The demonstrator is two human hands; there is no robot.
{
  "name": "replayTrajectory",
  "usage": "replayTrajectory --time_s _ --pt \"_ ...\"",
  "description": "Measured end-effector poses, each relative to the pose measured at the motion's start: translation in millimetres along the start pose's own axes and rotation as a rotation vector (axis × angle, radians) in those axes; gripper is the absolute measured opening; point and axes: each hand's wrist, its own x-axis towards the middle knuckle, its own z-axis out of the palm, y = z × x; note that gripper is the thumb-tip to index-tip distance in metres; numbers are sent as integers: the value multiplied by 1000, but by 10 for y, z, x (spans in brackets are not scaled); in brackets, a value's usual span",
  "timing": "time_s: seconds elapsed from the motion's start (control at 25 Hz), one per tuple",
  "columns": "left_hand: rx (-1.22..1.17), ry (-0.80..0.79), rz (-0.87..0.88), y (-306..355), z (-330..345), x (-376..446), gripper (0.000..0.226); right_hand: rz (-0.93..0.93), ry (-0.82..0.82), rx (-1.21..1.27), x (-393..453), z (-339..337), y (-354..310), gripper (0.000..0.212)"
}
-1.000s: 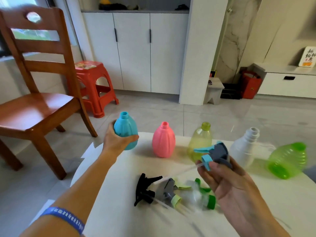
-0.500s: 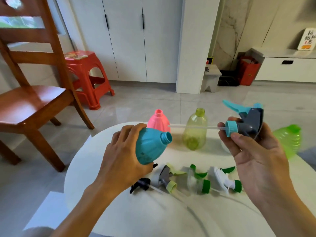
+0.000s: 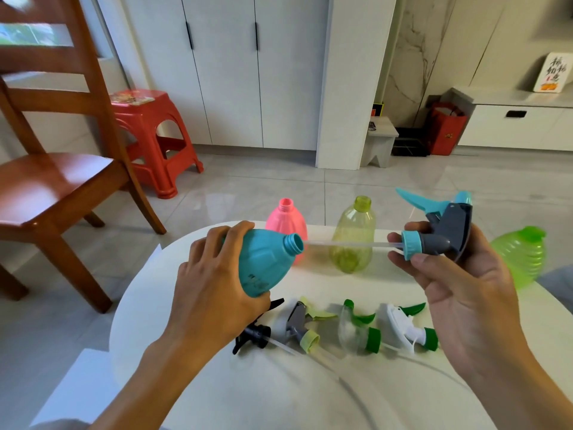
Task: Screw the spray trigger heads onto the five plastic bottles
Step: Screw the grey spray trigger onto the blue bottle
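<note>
My left hand (image 3: 214,283) grips a teal bottle (image 3: 266,262) tilted sideways over the round white table (image 3: 310,392), its open neck pointing right. My right hand (image 3: 449,274) holds a grey and teal trigger head (image 3: 440,231) level with that neck. The tip of its clear dip tube (image 3: 347,244) touches the bottle's mouth. Behind stand a pink bottle (image 3: 290,215) and a yellow-green bottle (image 3: 353,234). A bright green bottle (image 3: 521,256) lies at the right. Several loose trigger heads (image 3: 338,330) lie in a row near me; the white bottle is hidden.
A wooden chair (image 3: 52,181) stands left of the table, with a red plastic stool (image 3: 148,131) behind it. White cabinets and a pillar (image 3: 350,82) lie beyond on the tiled floor. A small grey stool (image 3: 379,141) and a red bag (image 3: 445,125) are far back.
The left hand lifted the teal bottle off the table and tipped it sideways. The right hand raised the trigger head and brought its tube tip to the bottle's mouth.
</note>
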Motion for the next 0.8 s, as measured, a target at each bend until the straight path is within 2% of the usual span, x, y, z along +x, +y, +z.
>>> replayTrajectory --time_s 0.32,0.8 --pt "50 -12 3 27 11 -16 97 -21 9 24 90 -127 -123 43" --pt "14 -70 179 308 94 -145 99 153 -132 -113 -174 109 279 43"
